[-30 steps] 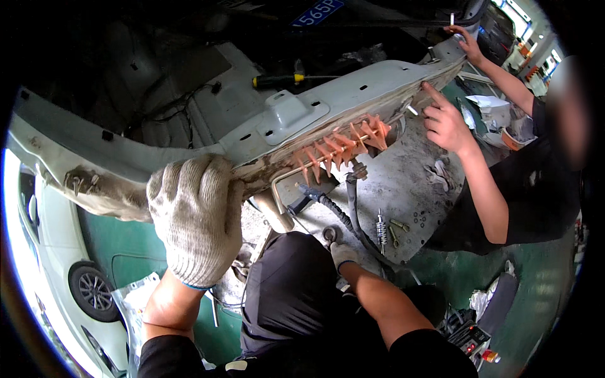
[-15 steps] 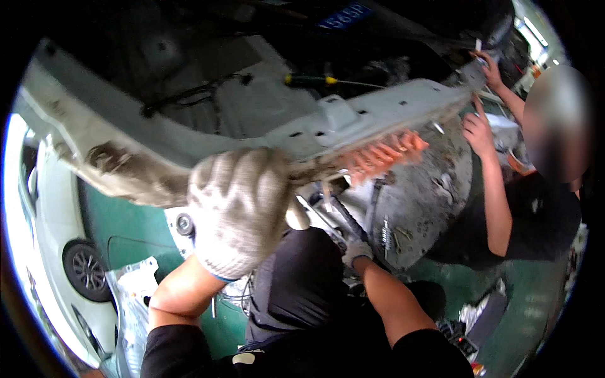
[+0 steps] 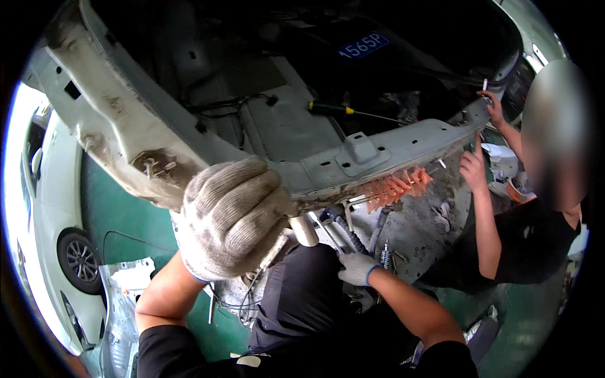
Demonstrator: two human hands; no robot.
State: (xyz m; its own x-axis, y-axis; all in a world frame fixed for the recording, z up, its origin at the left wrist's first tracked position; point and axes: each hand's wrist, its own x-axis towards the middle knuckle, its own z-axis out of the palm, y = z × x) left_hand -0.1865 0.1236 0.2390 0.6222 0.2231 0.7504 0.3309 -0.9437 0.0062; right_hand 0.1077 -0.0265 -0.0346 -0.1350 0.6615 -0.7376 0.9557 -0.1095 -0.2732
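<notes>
My left hand [image 3: 234, 217], in a knitted off-white glove, is closed in a fist before the bent lower edge of a grey car body panel [image 3: 296, 173]. A pale rounded handle [image 3: 305, 231] sticks out of the fist on its right side; the rest is hidden. Lower and to the right, my gloved right hand [image 3: 358, 269] has its fingers curled by the lower end of a metal bar [image 3: 331, 236]. What it grips is hidden. Crumpled orange strips [image 3: 397, 188] hang below the panel's edge, right of my left hand.
A co-worker's bare hands [image 3: 474, 167] are at the panel's right end. A screwdriver [image 3: 334, 108] with a green-yellow handle lies across the car opening. A coil spring [image 3: 386, 255] lies near my right hand. A white car [image 3: 53, 208] stands at left, beside a loose metal panel [image 3: 126, 315].
My view has shifted, so the panel sits lower and farther right. My left fist has turned, and more of the pale handle shows. My right hand appears slightly lower.
</notes>
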